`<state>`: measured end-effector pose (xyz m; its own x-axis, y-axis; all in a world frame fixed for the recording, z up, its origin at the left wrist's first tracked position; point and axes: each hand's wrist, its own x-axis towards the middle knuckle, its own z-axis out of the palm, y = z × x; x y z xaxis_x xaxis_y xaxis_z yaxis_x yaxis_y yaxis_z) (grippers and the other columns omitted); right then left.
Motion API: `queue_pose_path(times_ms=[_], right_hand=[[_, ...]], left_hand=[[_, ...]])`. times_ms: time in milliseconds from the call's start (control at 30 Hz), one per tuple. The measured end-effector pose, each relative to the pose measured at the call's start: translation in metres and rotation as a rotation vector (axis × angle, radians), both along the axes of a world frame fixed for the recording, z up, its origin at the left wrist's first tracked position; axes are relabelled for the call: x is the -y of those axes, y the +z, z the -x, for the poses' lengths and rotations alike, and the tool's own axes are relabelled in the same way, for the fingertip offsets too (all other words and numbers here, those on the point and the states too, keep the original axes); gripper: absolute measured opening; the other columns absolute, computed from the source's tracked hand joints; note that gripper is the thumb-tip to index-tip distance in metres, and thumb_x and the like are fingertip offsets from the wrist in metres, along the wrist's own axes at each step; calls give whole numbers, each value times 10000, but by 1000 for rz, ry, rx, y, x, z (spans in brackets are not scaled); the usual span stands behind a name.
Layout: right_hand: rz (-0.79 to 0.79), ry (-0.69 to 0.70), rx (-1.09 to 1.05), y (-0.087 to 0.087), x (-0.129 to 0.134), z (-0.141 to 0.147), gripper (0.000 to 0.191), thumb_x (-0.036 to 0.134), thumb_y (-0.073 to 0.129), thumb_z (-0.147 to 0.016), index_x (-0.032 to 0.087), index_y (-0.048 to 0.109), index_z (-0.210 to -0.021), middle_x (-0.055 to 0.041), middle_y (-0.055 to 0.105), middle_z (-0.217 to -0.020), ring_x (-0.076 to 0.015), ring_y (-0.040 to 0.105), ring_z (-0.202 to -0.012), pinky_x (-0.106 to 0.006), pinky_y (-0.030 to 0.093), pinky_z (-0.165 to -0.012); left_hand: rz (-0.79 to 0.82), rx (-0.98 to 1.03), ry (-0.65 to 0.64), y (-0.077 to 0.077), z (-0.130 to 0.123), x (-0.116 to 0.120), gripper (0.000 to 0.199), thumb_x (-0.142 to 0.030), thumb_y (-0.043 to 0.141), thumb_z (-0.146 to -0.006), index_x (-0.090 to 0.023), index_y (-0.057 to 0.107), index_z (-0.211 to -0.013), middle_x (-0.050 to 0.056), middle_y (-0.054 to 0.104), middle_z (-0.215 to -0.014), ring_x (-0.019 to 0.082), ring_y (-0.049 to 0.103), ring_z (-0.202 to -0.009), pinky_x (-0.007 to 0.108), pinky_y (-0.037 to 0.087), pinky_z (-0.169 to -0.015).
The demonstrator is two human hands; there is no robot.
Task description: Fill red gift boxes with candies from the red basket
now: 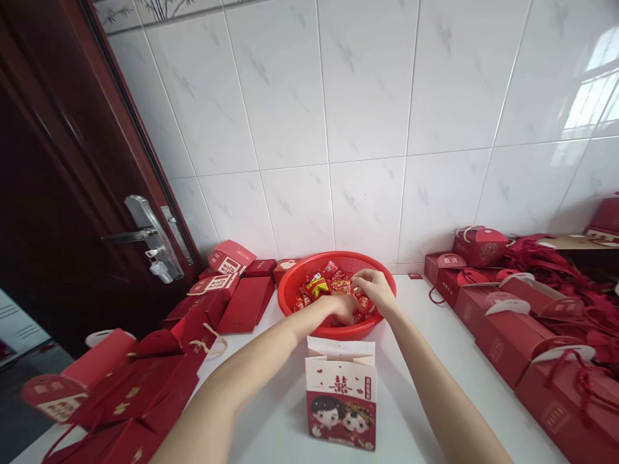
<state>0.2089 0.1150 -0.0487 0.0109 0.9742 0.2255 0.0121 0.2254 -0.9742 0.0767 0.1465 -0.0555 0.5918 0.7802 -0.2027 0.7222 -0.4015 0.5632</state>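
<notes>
A round red plastic basket (338, 333) stands against the wall, filled with wrapped candies (333, 270) in red and some yellow. Both hands reach into it. My left hand (344, 308) lies low among the candies, its fingertips hidden in the pile. My right hand (374, 287) is at the basket's right side, fingers curled down over the candies; what it may hold is too small to name. In front of the basket stands a white and red paper bag (341, 403) with two cartoon figures, upright with its top open, between my forearms.
Red gift boxes (217, 283) and flat red pieces crowd the left side of the white table (271, 393). More red boxes (512, 335) with cords line the right. A tiled wall and a dark door (72, 161) stand behind.
</notes>
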Motion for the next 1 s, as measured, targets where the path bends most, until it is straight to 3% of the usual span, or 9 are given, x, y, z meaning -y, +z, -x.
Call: queue_pose_path(times_ms=[100,267,367,467,567,767,1000], right_hand=[[-11,-49,-28,-1,-2,-2,87,258,600,-631,193,644,-669,-9,674,-674,-161,625,-602,-283,500,-612],[-25,-140,-57,-6,-6,-4,158,291,602,-649,195,646,-767,-23,689,-768,-191,655,-769,-294,513,-709],[-21,-149,-44,-8,-6,-5,186,279,629,-647,196,660,-811,-33,705,-816,-210,662,-839,-301,514,-731],[5,-105,-47,-7,-5,-5,241,254,661,-657,192,666,-889,-43,724,-846,-214,682,-826,-305,529,-698],[36,-38,-70,-4,-3,-3,277,238,676,-698,196,651,-971,-36,735,-826,-194,697,-731,-313,556,-663],[46,25,-110,-1,-1,-3,181,239,685,-737,213,617,-902,0,713,-706,-176,698,-624,-294,562,-600],[25,-26,-151,-2,-1,-3,206,227,653,-664,214,600,-863,13,687,-678,-159,655,-584,-283,530,-584]], left_hand=[[25,73,-3,8,8,-3,228,-140,790,-425,-212,693,-619,-18,644,-578,224,626,-605,322,509,-609],[-90,373,151,28,25,-11,414,-219,762,-607,-204,732,-1019,18,720,-973,232,655,-973,318,515,-857],[-125,503,227,35,29,-8,487,-250,739,-684,-207,684,-1166,54,700,-1155,227,643,-1029,323,519,-875],[-68,663,290,39,29,-2,533,-306,801,-668,-203,687,-1178,73,709,-1173,238,652,-1018,342,529,-864],[5,774,252,40,29,1,569,-331,858,-617,-192,713,-1150,81,733,-1131,259,659,-1031,368,527,-888],[121,766,123,35,29,-3,520,-388,860,-623,-176,755,-1086,94,749,-1095,271,663,-1055,385,508,-928],[121,768,245,32,27,-9,414,-481,762,-712,-194,783,-1009,94,731,-1192,289,595,-1196,366,462,-1004]])
